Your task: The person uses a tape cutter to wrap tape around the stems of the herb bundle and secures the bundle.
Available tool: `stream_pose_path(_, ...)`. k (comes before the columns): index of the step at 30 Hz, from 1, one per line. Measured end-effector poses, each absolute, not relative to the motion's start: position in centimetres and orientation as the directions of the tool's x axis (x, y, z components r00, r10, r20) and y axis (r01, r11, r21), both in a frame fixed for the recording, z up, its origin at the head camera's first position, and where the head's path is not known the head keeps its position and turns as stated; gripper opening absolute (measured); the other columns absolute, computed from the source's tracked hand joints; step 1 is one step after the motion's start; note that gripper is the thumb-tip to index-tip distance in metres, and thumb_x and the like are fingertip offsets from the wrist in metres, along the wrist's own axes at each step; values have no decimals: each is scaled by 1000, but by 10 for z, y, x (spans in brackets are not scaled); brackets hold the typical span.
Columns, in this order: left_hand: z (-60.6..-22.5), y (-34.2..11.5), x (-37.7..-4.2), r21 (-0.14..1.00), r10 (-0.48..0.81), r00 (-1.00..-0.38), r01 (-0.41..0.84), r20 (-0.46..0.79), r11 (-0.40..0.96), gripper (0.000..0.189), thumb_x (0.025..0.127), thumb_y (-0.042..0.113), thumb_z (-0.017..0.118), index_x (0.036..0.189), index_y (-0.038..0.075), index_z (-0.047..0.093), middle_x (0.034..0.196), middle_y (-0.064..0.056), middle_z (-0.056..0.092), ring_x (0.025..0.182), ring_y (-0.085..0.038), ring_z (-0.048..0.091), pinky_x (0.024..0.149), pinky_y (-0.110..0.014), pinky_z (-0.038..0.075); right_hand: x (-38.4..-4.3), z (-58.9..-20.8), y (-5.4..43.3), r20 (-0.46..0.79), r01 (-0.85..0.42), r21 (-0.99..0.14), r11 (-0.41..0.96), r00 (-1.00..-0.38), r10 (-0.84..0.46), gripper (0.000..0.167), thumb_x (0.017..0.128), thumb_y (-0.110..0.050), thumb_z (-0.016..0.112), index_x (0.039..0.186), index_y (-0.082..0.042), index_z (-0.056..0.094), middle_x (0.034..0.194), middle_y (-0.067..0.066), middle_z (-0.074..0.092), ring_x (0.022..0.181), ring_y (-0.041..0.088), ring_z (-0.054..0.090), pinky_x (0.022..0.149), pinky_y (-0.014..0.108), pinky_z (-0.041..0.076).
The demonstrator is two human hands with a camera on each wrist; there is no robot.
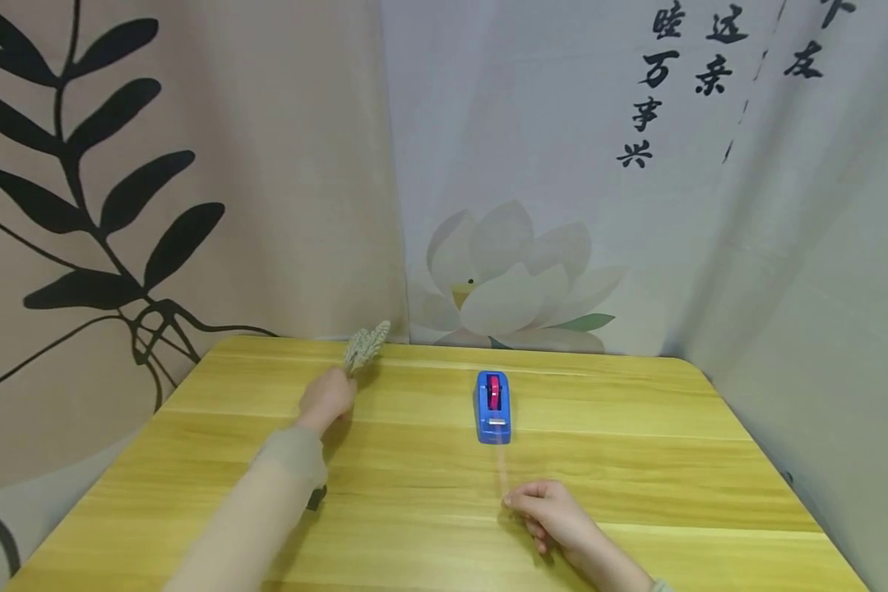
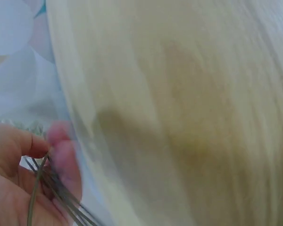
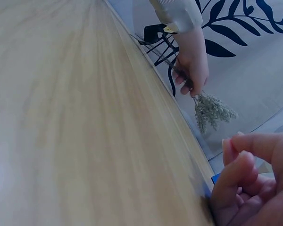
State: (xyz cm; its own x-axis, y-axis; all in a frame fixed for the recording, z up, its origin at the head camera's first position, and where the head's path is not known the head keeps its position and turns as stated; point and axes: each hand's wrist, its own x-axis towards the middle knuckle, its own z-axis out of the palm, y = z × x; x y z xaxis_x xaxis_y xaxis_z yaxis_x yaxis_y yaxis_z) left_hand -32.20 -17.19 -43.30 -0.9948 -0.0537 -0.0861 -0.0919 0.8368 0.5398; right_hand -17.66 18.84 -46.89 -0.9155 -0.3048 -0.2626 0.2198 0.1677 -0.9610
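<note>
My left hand (image 1: pixel 327 400) grips a bunch of thin-stemmed sprigs (image 1: pixel 366 347) with pale green, feathery heads, near the table's far edge. In the left wrist view, several dark stems (image 2: pixel 61 193) pass between the fingers and thumb. The sprig heads (image 3: pixel 212 113) hang past the fist in the right wrist view. Toward the front, my right hand (image 1: pixel 555 514) pinches the end of a clear tape strip (image 1: pixel 501 470) between thumb and forefinger. The strip runs straight back to a blue tape dispenser (image 1: pixel 493 415) with a pinkish-red roll hub.
The dispenser stands on a yellow wood-grain table (image 1: pixel 636 460), a little behind my right hand. A small dark object (image 1: pixel 316 497) shows beside the left sleeve. Behind the table hangs a printed curtain (image 1: pixel 303 205) with leaves, a lotus and writing.
</note>
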Motion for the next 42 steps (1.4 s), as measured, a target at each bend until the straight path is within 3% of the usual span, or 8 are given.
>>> stream_pose_path(7,-422,-171,-315,604,37,-997,-9,-63,797,37,101,24,37,116,-7,47,84,-12,52,62,-20,46,53,-33,42,-176,-469,187,-267,226,-960,165,-916,-301,30,89,-17,66,105,9,66,51,-5,39,39,4,37,37,18,38)
stream_pose_path(12,-406,-171,-304,683,47,-997,-5,-58,731,43,102,31,27,99,-2,54,79,-8,53,66,-19,47,57,-33,41,-177,-472,187,-274,233,-958,170,-917,-291,30,89,-18,66,105,8,66,50,-5,39,38,4,38,36,18,37)
stream_pose_path(19,-389,-173,-302,921,158,-968,-124,-194,370,36,105,18,25,108,0,56,74,4,50,60,-9,35,60,-25,34,-177,-470,187,-271,229,-959,169,-918,-290,30,89,-17,66,104,9,65,51,-5,40,39,4,38,36,18,37)
stream_pose_path(23,-385,-172,-300,959,211,-952,-177,-224,220,28,107,19,26,109,5,50,74,4,43,59,-8,36,58,-23,36,-176,-467,188,-272,231,-958,169,-919,-287,30,89,-17,67,104,9,65,51,-5,40,39,4,38,37,18,37)
stream_pose_path(29,-382,-169,-292,946,252,-937,-169,-241,276,31,108,35,21,118,11,38,66,3,32,46,-8,24,44,-22,25,-177,-467,189,-269,227,-959,170,-919,-289,30,89,-17,67,103,9,66,50,-5,40,38,4,38,36,18,36)
stream_pose_path(33,-384,-169,-289,939,258,-932,-173,-254,298,38,107,42,22,115,10,42,62,5,33,44,-6,23,41,-21,22,-178,-468,189,-265,225,-961,162,-919,-293,29,89,-16,66,102,9,66,51,-5,40,39,4,38,36,18,37)
stream_pose_path(37,-383,-167,-286,950,259,-929,-202,-262,238,40,107,33,23,109,4,50,64,5,42,46,-4,30,44,-18,27,-179,-470,188,-261,220,-962,164,-920,-292,29,89,-16,66,102,9,67,52,-5,40,40,4,38,37,18,37)
stream_pose_path(42,-381,-162,-281,957,292,-928,-164,-233,241,33,103,16,28,110,-3,55,74,2,49,59,-7,36,56,-21,33,-179,-471,189,-258,217,-962,164,-919,-299,29,88,-16,66,102,10,66,52,-5,40,40,4,38,37,18,37)
